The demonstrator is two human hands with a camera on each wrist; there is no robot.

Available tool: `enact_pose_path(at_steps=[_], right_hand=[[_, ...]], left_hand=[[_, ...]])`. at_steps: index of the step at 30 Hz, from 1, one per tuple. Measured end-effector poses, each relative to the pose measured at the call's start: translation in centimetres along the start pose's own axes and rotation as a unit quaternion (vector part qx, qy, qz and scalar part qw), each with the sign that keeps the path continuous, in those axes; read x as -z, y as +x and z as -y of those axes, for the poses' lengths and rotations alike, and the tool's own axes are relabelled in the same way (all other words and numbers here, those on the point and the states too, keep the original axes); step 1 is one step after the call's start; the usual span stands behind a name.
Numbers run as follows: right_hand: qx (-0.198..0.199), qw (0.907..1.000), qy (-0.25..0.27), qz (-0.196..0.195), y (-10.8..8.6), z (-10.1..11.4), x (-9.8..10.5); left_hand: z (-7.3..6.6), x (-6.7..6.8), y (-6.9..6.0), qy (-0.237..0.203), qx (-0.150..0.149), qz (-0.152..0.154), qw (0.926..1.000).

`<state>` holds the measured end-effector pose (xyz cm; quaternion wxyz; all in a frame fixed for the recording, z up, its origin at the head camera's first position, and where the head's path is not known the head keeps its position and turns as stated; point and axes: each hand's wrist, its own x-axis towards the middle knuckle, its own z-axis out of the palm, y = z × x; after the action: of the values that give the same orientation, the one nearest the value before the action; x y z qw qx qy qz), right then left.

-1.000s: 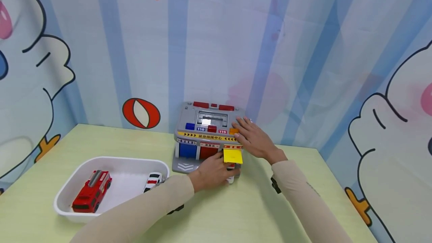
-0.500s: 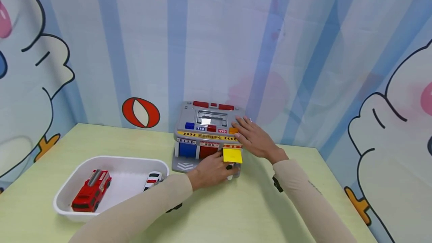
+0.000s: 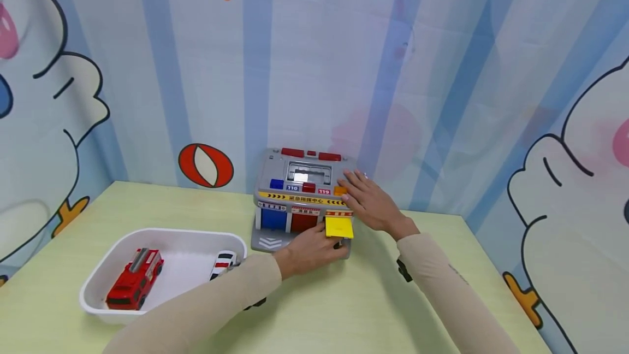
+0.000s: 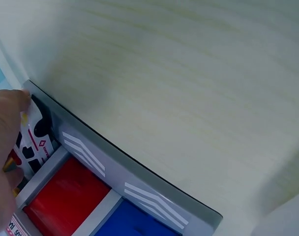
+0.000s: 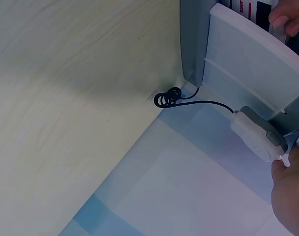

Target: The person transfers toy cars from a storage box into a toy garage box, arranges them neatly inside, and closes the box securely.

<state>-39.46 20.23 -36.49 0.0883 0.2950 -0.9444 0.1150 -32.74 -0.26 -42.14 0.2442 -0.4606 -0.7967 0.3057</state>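
Observation:
A grey toy rescue station (image 3: 270, 171) stands against the curtain. Its yellow door (image 3: 339, 228) is raised over the right bay, while the blue door (image 3: 273, 219) and red door (image 3: 303, 222) hang down. At the right bay my left hand (image 3: 314, 250) grips a white toy ambulance (image 4: 35, 142), thumb at its front end. Most of the ambulance is inside, hidden in the head view by the hand and yellow door. My right hand (image 3: 371, 201) rests with fingers extended on the roof's right end, by the orange button (image 3: 339, 190).
A white tray (image 3: 167, 231) on the left holds a red toy fire truck (image 3: 134, 283) and a white toy car (image 3: 222, 264), partly behind the left sleeve. A white-and-grey handset (image 5: 255, 135) with a coiled black cord (image 5: 174, 97) hangs at the station's right side.
The ambulance has slid further into the right bay; its white end, which stuck out at the front, is now out of sight in the head view. My right hand stays put.

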Motion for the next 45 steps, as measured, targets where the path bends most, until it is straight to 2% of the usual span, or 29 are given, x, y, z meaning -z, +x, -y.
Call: enact_pose_path(at_steps=[14, 22, 29, 36, 43, 45], right_hand=[[0.005, 1.0000, 0.000, -0.007, -0.1, -0.2, -0.2], [-0.001, 0.9998, -0.001, -0.020, -0.1, -0.4, -0.3], [-0.008, 0.9998, 0.008, -0.014, -0.1, 0.0, -0.5], [-0.011, 0.9998, 0.000, -0.014, -0.2, 0.1, -0.4], [-0.021, 0.9996, 0.007, -0.016, -0.2, 0.3, -0.3], [-0.023, 0.9996, 0.006, -0.015, -0.2, 0.3, -0.4]], left_hand=[[-0.1, 0.3, -0.1, -0.003, -0.009, 0.006, 0.9999], [-0.2, 1.1, -0.3, -0.028, -0.008, 0.028, 0.9992], [-0.5, 1.5, -0.8, -0.066, 0.004, 0.067, 0.9955], [-0.4, 2.6, -1.4, -0.143, 0.013, 0.121, 0.9822], [-0.2, 2.8, -2.1, -0.218, 0.003, 0.125, 0.9679], [-0.2, 2.9, -2.2, -0.226, 0.001, 0.128, 0.9656]])
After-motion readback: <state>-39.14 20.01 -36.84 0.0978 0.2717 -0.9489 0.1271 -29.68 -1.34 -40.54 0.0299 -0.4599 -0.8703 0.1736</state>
